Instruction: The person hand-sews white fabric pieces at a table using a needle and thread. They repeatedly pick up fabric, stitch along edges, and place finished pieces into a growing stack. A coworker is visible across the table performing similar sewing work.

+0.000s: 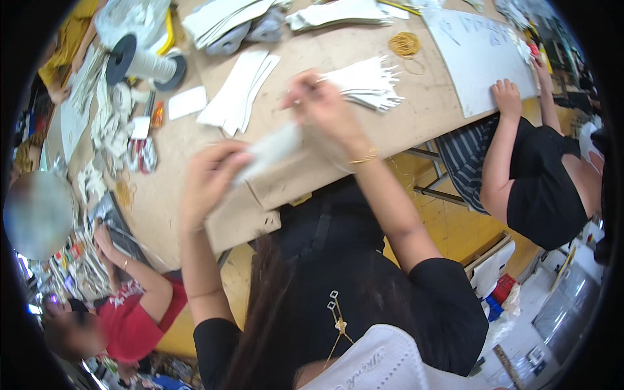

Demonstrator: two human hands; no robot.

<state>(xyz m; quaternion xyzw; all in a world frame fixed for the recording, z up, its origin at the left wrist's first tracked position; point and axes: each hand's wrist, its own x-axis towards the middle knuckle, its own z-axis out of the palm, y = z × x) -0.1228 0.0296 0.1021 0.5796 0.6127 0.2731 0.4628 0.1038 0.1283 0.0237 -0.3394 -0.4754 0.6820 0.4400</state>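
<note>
A pale white strip of fabric or leather (273, 151), blurred by motion, is stretched above the table's near edge. My left hand (218, 169) pinches its lower left end between thumb and fingers. At its upper right end is my right hand (322, 107), fingers curled together; the blur hides exactly what they grip. Just beyond my right hand lies a stack of white pieces with fringed ends (370, 81). A fan of plain white strips (239, 91) lies on the table between and beyond my hands.
The brown table (182, 214) bears a spool of white cord (146, 67), rubber bands (405, 44), a white card (187, 103), more white stacks (338, 14) and a white board (478, 58). A co-worker in red (140, 318) sits left; another in black (546, 188) sits right.
</note>
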